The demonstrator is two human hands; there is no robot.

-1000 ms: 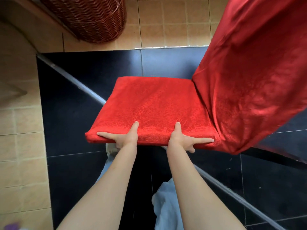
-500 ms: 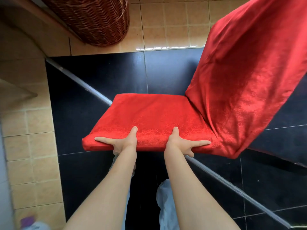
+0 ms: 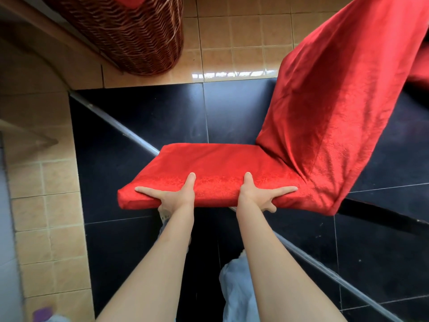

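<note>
The red cloth [image 3: 220, 163] is the biggest thing here, a glossy satin-like fabric with a fine crackled pattern woven into it that catches the light. Part of it is folded into a flat, thick rectangle with squared edges. From the rectangle's far right corner an unfolded length rises slantwise to the top right of the view, creased and shaded along its middle. The folded part is held level in the air in front of the person, above the floor [image 3: 139, 117] of black tiles, which gives way to tan tiles [image 3: 243, 43] at the far side and on the left. There is one cloth (folded pad and loose length are the same piece), one wicker basket [image 3: 130, 36] standing on the tan tiles at the upper left, and one thin metal rod [image 3: 111, 119] running diagonally low over the black tiles and passing under the cloth. Two bare forearms reach in from below. The left hand [image 3: 173, 198] and the right hand [image 3: 257, 196] both grip the near edge of the folded part, close together near its middle. Each thumb lies flat on top, each index finger is stretched outward along the edge, and the remaining fingers [image 3: 269, 206] are curled beneath the fabric. A pale garment [image 3: 236, 293] shows between and under the arms, and a small purple thing [image 3: 43, 312], too blurred to identify, sits at the bottom left corner.
</note>
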